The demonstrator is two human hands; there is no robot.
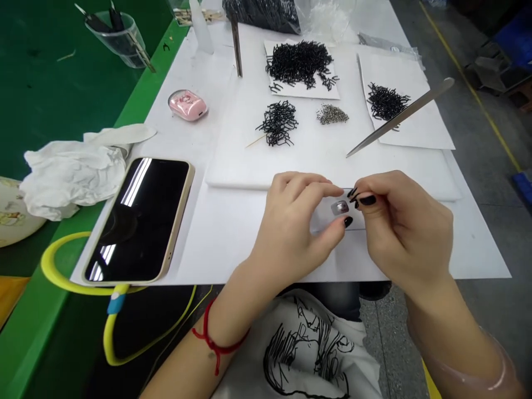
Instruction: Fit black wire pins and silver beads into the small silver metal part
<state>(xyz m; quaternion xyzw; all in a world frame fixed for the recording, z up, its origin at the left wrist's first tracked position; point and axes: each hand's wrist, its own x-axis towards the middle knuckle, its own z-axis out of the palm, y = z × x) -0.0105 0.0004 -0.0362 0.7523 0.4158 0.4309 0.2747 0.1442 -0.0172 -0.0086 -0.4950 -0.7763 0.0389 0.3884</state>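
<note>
1. The left hand (293,221), wearing a red cord bracelet (220,343) at the wrist, curves with its thumb and fingertips set apart; whether they press on anything between them I cannot tell.
2. A small grey, shiny, rounded piece (341,208) sits in that gap, near the front edge of the white table (233,238).
3. The right hand (409,227) has thumb and forefinger pressed together, pinching what looks like a thin black bent piece (354,199) just beside the grey one; dark nails make its outline hard to read.
4. Beyond the hands, on a flat white foam board (245,166), lie a loose heap of black bent pieces (280,123) and a small pile of tiny metallic grains (331,114).
5. Farther back, a larger black heap (301,62) rests on white paper; a smaller black heap (386,101) lies on another sheet to the right.
6. A pointed silver metal tool (401,117) slants across the view beyond the right hand.
7. Left of the board lies a black-screened phone (139,219) in a beige case, its yellow cable (108,338) plugged in.
</note>
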